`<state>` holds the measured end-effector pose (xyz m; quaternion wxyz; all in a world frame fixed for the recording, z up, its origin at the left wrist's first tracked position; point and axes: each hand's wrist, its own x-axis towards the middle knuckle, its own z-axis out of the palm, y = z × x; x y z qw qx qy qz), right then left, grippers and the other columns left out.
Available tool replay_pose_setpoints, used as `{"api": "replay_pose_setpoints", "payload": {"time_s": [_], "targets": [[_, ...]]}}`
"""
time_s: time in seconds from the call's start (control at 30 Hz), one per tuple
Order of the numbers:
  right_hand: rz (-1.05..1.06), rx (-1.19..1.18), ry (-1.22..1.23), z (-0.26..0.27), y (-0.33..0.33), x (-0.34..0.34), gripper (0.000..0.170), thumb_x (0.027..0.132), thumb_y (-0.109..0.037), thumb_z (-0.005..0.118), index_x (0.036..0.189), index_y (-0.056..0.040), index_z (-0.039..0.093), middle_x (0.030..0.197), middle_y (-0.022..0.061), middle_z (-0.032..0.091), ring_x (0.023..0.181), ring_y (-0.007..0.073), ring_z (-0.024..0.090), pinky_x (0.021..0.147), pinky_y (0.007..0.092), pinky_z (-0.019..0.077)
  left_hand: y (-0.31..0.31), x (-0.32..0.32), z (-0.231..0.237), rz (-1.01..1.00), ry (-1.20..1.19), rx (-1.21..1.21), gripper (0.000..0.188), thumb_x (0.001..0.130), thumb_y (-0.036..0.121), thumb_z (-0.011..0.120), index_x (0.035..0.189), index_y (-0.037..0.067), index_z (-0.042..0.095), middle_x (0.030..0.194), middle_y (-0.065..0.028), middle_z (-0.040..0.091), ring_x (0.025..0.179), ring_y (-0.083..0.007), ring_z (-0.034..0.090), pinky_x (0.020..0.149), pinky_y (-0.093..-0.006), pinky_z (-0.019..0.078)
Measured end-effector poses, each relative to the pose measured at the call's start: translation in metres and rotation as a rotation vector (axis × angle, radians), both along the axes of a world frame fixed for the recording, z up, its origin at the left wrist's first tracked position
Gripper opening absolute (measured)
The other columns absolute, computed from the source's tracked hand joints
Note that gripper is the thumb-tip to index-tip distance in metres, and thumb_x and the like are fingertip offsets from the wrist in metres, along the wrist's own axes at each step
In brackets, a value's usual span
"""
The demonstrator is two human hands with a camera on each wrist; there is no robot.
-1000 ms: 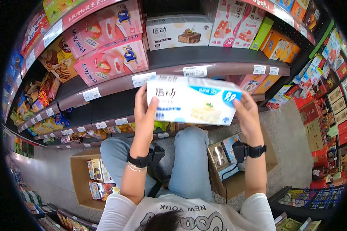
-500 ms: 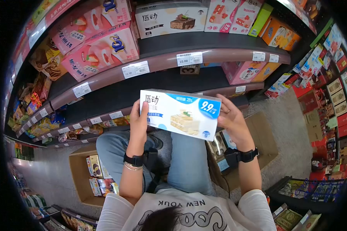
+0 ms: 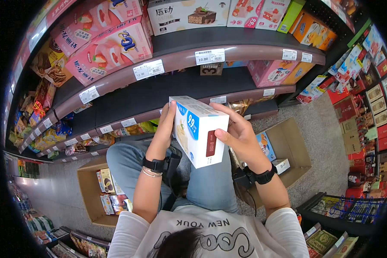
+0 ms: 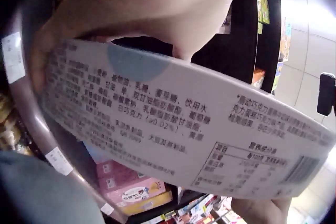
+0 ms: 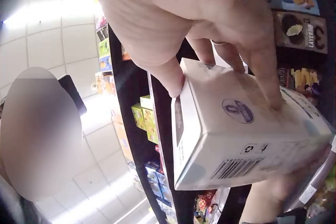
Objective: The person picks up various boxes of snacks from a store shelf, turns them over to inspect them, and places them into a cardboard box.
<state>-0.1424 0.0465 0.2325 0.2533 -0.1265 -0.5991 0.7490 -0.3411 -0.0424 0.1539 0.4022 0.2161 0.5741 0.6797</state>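
Note:
Both hands hold a white and blue cake box (image 3: 186, 133) above the knees, its narrow end with a dark red label turned toward the body. My left hand (image 3: 164, 127) grips the far end, thumb along the printed front. On the near end, my right hand (image 3: 241, 142) has its thumb on the end panel and its fingers over the upper side. Small ingredient print covers the side of the box (image 4: 157, 124) in the left wrist view. A barcode shows on the box (image 5: 247, 134) in the right wrist view.
Ahead stand curved shelves (image 3: 253, 53) with pink cake boxes (image 3: 112, 49) and a white chocolate-cake box (image 3: 189, 16). Cardboard cartons holding snack boxes flank the legs, one on the left (image 3: 88, 193) and one on the right (image 3: 294, 146). Red packages (image 3: 361, 150) line the far right.
The cake box has come down from in front of the shelf edge and turned from its broad front to its narrow end. My right hand has shifted around that end.

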Motion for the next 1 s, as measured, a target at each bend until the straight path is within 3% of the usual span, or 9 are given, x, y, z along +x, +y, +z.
{"api": "replay_pose_setpoints", "payload": {"time_s": [0.1, 0.2, 0.27, 0.4, 0.53, 0.6, 0.7, 0.8, 1.0], "targets": [[-0.033, 0.069, 0.018, -0.001, 0.004, 0.003, 0.061, 0.085, -0.018, 0.068, 0.136, -0.0024, 0.039, 0.121, 0.0106, 0.054, 0.109, 0.017, 0.053, 0.094, 0.0313, 0.0418, -0.002, 0.0, -0.004, 0.057, -0.017, -0.013, 0.052, 0.092, 0.045, 0.054, 0.122, 0.002, 0.049, 0.109, -0.0077, 0.055, 0.103, -0.0141, 0.051, 0.091, -0.0267, 0.0382], [-0.149, -0.092, 0.031, -0.01, 0.02, 0.013, 0.053, 0.088, -0.018, 0.064, 0.134, -0.0051, 0.041, 0.115, 0.0091, 0.057, 0.103, 0.0143, 0.055, 0.088, 0.0278, 0.0453, -0.009, -0.008, -0.003, 0.125, 0.023, -0.048, 0.045, 0.09, 0.034, 0.061, 0.121, 0.003, 0.049, 0.103, -0.006, 0.057, 0.097, -0.0119, 0.053, 0.083, -0.025, 0.042], [-0.333, -0.066, 0.023, -0.021, 0.035, 0.017, 0.044, 0.092, -0.017, 0.059, 0.131, -0.0069, 0.042, 0.11, 0.0071, 0.058, 0.098, 0.0109, 0.056, 0.082, 0.0247, 0.0469, -0.014, -0.01, 0.003, 0.137, 0.003, -0.014, 0.042, 0.089, 0.027, 0.064, 0.12, 0.004, 0.049, 0.101, -0.0054, 0.057, 0.095, -0.0107, 0.054, 0.079, -0.0242, 0.0437], [-0.517, -0.051, -0.102, -0.029, 0.053, 0.021, 0.028, 0.098, -0.018, 0.047, 0.12, -0.0013, 0.053, 0.108, 0.0061, 0.061, 0.094, 0.0099, 0.057, 0.082, 0.0238, 0.0463, -0.023, -0.008, 0.017, 0.093, -0.054, 0.105, 0.044, 0.087, 0.014, 0.065, 0.124, 0.008, 0.042, 0.104, -0.0081, 0.056, 0.098, -0.0132, 0.054, 0.082, -0.0272, 0.0453], [-0.531, -0.079, -0.16, -0.047, 0.067, 0.02, 0.029, 0.1, -0.02, 0.045, 0.117, -0.0005, 0.056, 0.108, 0.0058, 0.061, 0.096, 0.0093, 0.056, 0.083, 0.0231, 0.0454, -0.024, 0.005, 0.03, 0.049, 0.073, 0.078, 0.062, 0.082, 0.009, 0.069, 0.133, 0.011, 0.034, 0.111, -0.0113, 0.054, 0.103, -0.018, 0.054, 0.086, -0.0299, 0.0459], [-0.532, -0.099, -0.191, -0.053, 0.071, 0.019, 0.028, 0.1, -0.021, 0.045, 0.116, -0.0007, 0.056, 0.105, 0.005, 0.061, 0.094, 0.0085, 0.056, 0.082, 0.0226, 0.0444, -0.024, 0.008, 0.034, 0.065, -0.027, 0.103, 0.068, 0.081, 0.009, 0.07, 0.138, 0.008, 0.033, 0.113, -0.0127, 0.054, 0.103, -0.0186, 0.056, 0.085, -0.0298, 0.0477], [-0.584, -0.127, -0.202, -0.062, 0.069, 0.016, 0.031, 0.099, -0.025, 0.046, 0.117, -0.0017, 0.053, 0.109, 0.004, 0.06, 0.098, 0.0098, 0.056, 0.086, 0.0253, 0.0438, -0.021, 0.004, 0.029, 0.112, -0.075, 0.076, 0.072, 0.08, 0.011, 0.072, 0.139, 0.005, 0.032, 0.114, -0.0136, 0.053, 0.103, -0.0187, 0.057, 0.082, -0.0292, 0.0493], [-0.504, -0.009, -0.24, -0.058, 0.063, 0.009, 0.03, 0.095, -0.03, 0.054, 0.108, -0.0027, 0.055, 0.098, 0.0021, 0.059, 0.088, 0.0078, 0.052, 0.078, 0.0231, 0.0415, -0.022, 0.006, 0.034, 0.139, -0.076, 0.051, 0.067, 0.083, 0.013, 0.068, 0.139, 0.003, 0.033, 0.114, -0.0138, 0.054, 0.105, -0.0192, 0.056, 0.085, -0.0292, 0.0476], [-0.297, 0.027, -0.286, -0.048, 0.063, 0.013, 0.055, 0.09, -0.023, 0.06, 0.138, -0.0063, 0.039, 0.129, 0.0093, 0.05, 0.113, 0.0151, 0.05, 0.092, 0.0262, 0.0397, -0.026, -0.005, 0.04, -0.003, -0.232, 0.085, 0.053, 0.091, 0.023, 0.053, 0.138, 0.005, 0.036, 0.121, -0.012, 0.054, 0.113, -0.0196, 0.053, 0.092, -0.0291, 0.0448]]}}
